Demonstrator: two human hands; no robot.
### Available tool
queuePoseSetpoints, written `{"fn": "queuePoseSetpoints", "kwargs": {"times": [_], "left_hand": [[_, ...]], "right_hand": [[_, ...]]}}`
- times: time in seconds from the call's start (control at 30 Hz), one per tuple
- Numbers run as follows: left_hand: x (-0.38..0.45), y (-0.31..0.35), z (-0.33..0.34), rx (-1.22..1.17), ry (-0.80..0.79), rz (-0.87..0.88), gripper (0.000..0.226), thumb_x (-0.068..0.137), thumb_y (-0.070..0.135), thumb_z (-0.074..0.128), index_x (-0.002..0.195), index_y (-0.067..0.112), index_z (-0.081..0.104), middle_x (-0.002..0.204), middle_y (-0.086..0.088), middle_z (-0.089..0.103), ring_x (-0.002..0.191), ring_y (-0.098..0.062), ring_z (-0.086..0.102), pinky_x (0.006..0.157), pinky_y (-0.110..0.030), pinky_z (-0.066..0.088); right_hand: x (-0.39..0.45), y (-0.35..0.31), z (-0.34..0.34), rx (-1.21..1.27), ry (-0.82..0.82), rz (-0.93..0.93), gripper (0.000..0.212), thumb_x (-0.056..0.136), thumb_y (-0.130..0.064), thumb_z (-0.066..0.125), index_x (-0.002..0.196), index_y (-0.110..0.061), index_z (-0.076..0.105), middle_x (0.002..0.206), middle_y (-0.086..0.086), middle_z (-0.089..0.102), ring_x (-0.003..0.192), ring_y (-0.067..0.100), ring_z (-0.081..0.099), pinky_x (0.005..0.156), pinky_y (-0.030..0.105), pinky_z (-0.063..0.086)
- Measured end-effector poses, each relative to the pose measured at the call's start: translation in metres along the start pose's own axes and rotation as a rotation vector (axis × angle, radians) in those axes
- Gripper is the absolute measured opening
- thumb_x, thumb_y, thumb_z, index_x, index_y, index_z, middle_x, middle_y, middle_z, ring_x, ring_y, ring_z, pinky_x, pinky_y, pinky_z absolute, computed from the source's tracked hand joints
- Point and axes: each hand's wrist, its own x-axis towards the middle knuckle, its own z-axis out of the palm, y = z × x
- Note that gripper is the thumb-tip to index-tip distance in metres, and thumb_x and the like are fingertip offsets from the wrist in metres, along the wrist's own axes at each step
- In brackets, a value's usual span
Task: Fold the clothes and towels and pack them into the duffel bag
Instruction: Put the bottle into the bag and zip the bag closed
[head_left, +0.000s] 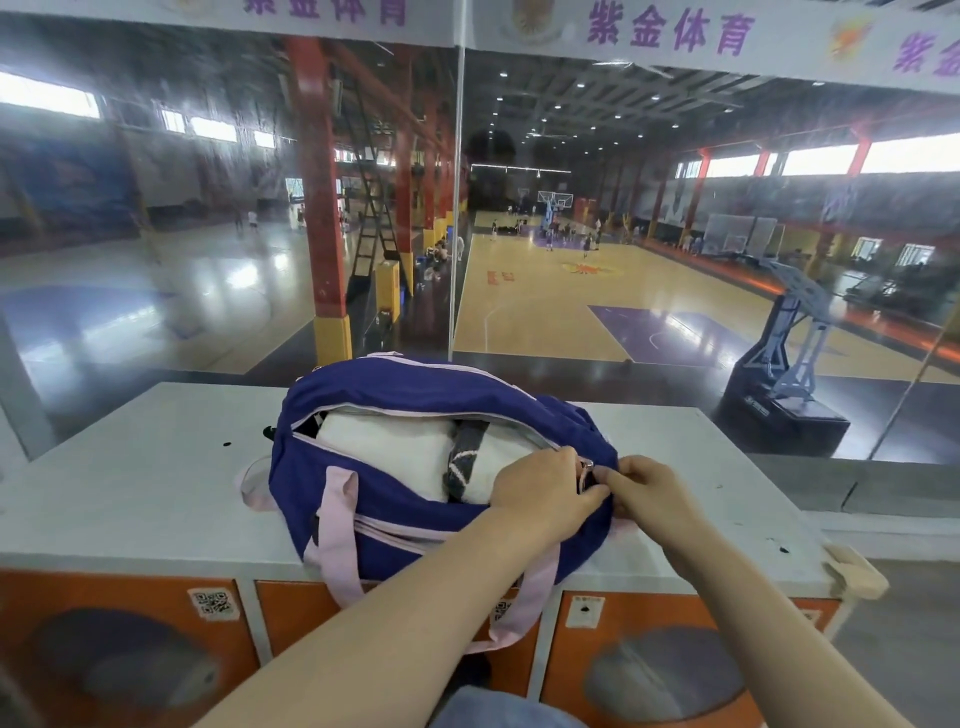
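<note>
While both grip at its right end, left hand pinching duffel bag fabric, right hand pinching zipper pull

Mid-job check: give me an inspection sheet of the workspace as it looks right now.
Surface: white cabinet top with a few dark specks, over orange locker doors.
Job's things: purple fabric duffel bag with pink straps, top zipper open; folded white towels and a dark grey garment packed inside.
Clutter: nothing seen.
Grips: left hand and right hand both pinch at the metal zipper pull at the bag's right end.
Cables: nothing seen.
Surroundings: glass wall overlooking indoor basketball courts with distant people.
</note>
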Motion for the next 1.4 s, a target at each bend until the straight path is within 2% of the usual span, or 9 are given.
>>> {"fn": "queuePoseSetpoints", "kwargs": {"times": [0.1,0.27,0.4,0.6,0.8,0.93,1.07,1.2,1.4], "left_hand": [[0.001,-0.003,0.001,0.002,0.001,0.012,0.032,0.092,0.051,0.051,0.103,0.021,0.056,0.096,0.0,0.065,0.086,-0.02,0.062,0.077,-0.038,0.053],[0.003,-0.012,0.001,-0.262,0.002,-0.052,0.023,0.096,0.04,0.05,0.088,0.023,0.063,0.085,0.005,0.067,0.081,-0.016,0.062,0.079,-0.041,0.053],[0.004,-0.012,-0.002,-0.193,0.029,-0.097,0.02,0.094,0.037,0.046,0.081,0.022,0.05,0.079,0.004,0.057,0.076,-0.018,0.055,0.066,-0.034,0.043],[0.007,-0.022,-0.012,0.017,-0.028,-0.042,0.025,0.097,0.035,0.037,0.079,0.019,0.046,0.081,-0.001,0.057,0.076,-0.023,0.055,0.064,-0.033,0.037],[-0.006,-0.085,-0.057,0.057,-0.051,-0.145,0.026,0.095,0.041,0.046,0.075,0.025,0.051,0.074,0.007,0.057,0.071,-0.013,0.056,0.063,-0.031,0.048],[-0.024,-0.122,-0.083,0.137,0.01,-0.189,0.033,0.096,0.042,0.047,0.067,0.027,0.046,0.067,0.007,0.054,0.063,-0.008,0.05,0.053,-0.025,0.033],[-0.039,-0.18,-0.113,0.171,0.106,-0.386,0.03,0.094,0.036,0.047,0.067,0.023,0.048,0.07,0.002,0.056,0.067,-0.014,0.053,0.06,-0.029,0.041],[-0.068,-0.261,-0.145,0.209,0.065,-0.625,0.033,0.096,0.036,0.045,0.072,0.016,0.055,0.077,-0.004,0.059,0.075,-0.023,0.055,0.07,-0.035,0.045],[-0.069,-0.265,-0.127,0.215,0.114,-0.628,0.03,0.1,0.03,0.037,0.08,0.016,0.054,0.084,-0.007,0.061,0.077,-0.023,0.055,0.069,-0.033,0.041]], "right_hand": [[-0.001,0.0,0.002,0.099,-0.013,-0.007,0.034,0.096,-0.037,0.056,0.089,-0.004,0.066,0.087,0.015,0.07,0.089,0.034,0.066,0.083,0.048,0.058],[0.001,-0.001,0.005,0.13,-0.013,0.001,0.03,0.096,-0.034,0.058,0.083,-0.007,0.064,0.084,0.012,0.07,0.085,0.029,0.067,0.083,0.047,0.059],[0.003,-0.003,0.006,0.078,0.03,-0.014,0.033,0.094,-0.035,0.061,0.072,-0.009,0.059,0.075,0.014,0.066,0.074,0.026,0.06,0.077,0.044,0.056],[0.008,-0.001,0.006,-0.059,0.105,-0.012,0.027,0.095,-0.026,0.054,0.077,-0.005,0.058,0.08,0.016,0.067,0.074,0.026,0.06,0.07,0.041,0.054],[0.012,0.0,-0.001,-0.188,0.147,0.0,0.029,0.094,-0.026,0.053,0.08,-0.001,0.056,0.078,0.018,0.066,0.074,0.032,0.062,0.068,0.039,0.052],[0.015,-0.008,0.004,-0.312,0.175,-0.042,0.028,0.094,-0.024,0.051,0.078,-0.002,0.054,0.074,0.017,0.064,0.069,0.029,0.057,0.063,0.035,0.046],[0.018,-0.006,-0.003,-0.371,0.205,0.0,0.026,0.094,-0.023,0.05,0.081,-0.002,0.057,0.074,0.015,0.063,0.074,0.032,0.06,0.061,0.034,0.044],[0.015,-0.003,-0.001,-0.432,0.185,-0.001,0.026,0.097,-0.026,0.049,0.076,-0.01,0.054,0.072,0.009,0.061,0.068,0.023,0.055,0.055,0.028,0.037],[0.013,-0.011,0.015,-0.417,0.262,-0.035,0.018,0.096,-0.019,0.047,0.085,-0.006,0.053,0.072,0.005,0.055,0.064,0.018,0.048,0.052,0.027,0.032]]}}
